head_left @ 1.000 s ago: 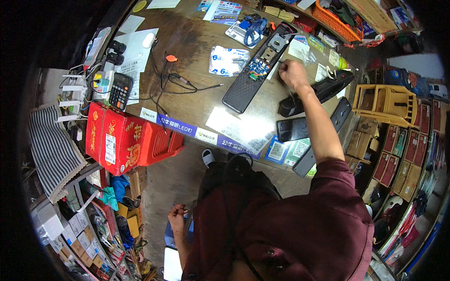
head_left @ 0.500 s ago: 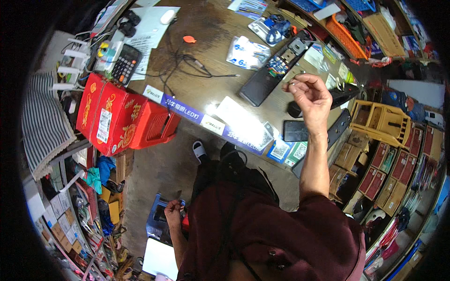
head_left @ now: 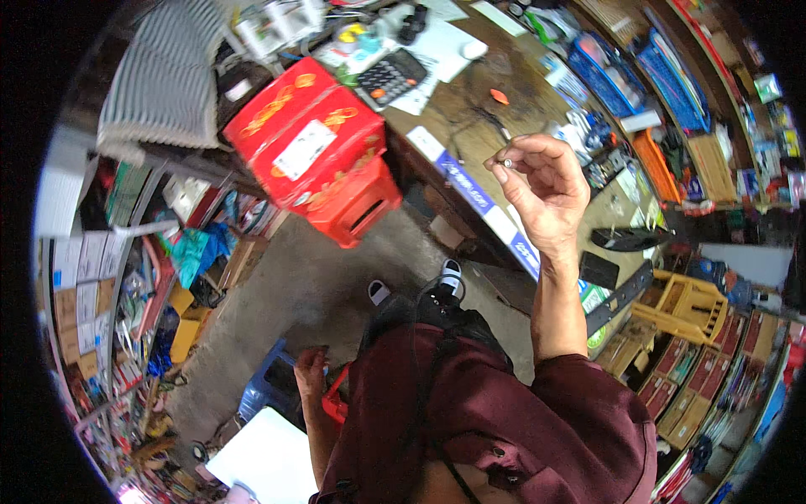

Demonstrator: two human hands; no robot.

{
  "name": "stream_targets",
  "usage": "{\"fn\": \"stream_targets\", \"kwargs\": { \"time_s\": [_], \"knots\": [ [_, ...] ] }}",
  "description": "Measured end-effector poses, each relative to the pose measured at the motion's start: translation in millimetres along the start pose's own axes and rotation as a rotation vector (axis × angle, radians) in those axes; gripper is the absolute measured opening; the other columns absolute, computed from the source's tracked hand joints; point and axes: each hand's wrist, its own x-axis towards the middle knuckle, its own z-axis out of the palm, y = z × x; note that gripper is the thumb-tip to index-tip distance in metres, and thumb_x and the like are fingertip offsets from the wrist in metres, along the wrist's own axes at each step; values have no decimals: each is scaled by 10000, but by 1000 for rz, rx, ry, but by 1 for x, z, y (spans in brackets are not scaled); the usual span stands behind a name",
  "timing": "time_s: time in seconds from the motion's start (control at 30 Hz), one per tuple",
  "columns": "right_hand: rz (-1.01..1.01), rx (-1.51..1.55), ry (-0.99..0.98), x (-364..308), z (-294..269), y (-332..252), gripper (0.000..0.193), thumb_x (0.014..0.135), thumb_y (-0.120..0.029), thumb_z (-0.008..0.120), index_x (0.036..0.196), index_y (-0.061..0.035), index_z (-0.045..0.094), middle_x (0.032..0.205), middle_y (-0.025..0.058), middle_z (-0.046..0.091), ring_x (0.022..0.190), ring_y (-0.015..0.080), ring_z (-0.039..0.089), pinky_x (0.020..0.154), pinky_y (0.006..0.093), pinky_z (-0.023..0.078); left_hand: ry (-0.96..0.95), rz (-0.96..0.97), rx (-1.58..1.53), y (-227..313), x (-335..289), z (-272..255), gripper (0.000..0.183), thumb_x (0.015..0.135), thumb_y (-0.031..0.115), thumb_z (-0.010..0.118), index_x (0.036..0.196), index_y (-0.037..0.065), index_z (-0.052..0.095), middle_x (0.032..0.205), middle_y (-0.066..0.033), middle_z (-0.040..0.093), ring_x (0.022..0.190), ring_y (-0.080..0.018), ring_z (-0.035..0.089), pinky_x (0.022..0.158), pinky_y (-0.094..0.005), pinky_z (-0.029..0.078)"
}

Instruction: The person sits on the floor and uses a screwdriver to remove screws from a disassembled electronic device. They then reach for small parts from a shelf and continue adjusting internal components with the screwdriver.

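Note:
My right hand (head_left: 550, 193) is raised over the desk (head_left: 466, 84), its thumb and fingertips pinched on a small round metal piece (head_left: 507, 163). Low at my left side, my left hand (head_left: 311, 370) has its fingers curled together beside a blue plastic stool (head_left: 262, 382). Whatever it may hold is too small to make out. Behind my right wrist lie a black rectangular object (head_left: 599, 270) and a long dark bar (head_left: 620, 301). The opened dark device on the desk is mostly covered by my right hand.
A red carton (head_left: 311, 155) and a red plastic bin (head_left: 361, 206) stand left of the desk. On it sit a calculator (head_left: 392, 77) and a small orange piece (head_left: 499, 97). Blue baskets (head_left: 600, 76) line the back; a yellow wooden chair (head_left: 684, 307) is at right.
My view has turned left, so the red carton and desk appear shifted right. My right hand has left the opened device, still pinching the small piece. My left hand stays low.

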Motion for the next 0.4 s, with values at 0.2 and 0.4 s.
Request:
{"fn": "stream_targets", "kwargs": {
  "time_s": [0.2, 0.4],
  "knots": [
    [281, -59, -43, -19, 48, 53, 193, 918, 49, 758, 1097, 3, 702, 1016, 61, 734, 923, 145, 706, 858, 292, 578, 187, 251, 11, -45, 3, -60, 136, 968, 122, 687, 1004, 9, 754, 911, -47, 736, 777, -125, 660, 714, -303, 539],
    [703, -211, 343, -110, -75, 125, 180, 932, -54, 761, 1093, 18, 721, 951, 110, 753, 826, 206, 728, 810, 341, 616, 166, -173, 110, -55, 5, -47, 157, 908, 177, 714, 935, 35, 777, 952, -67, 757, 794, -145, 669, 690, -308, 546]
  ]
}}
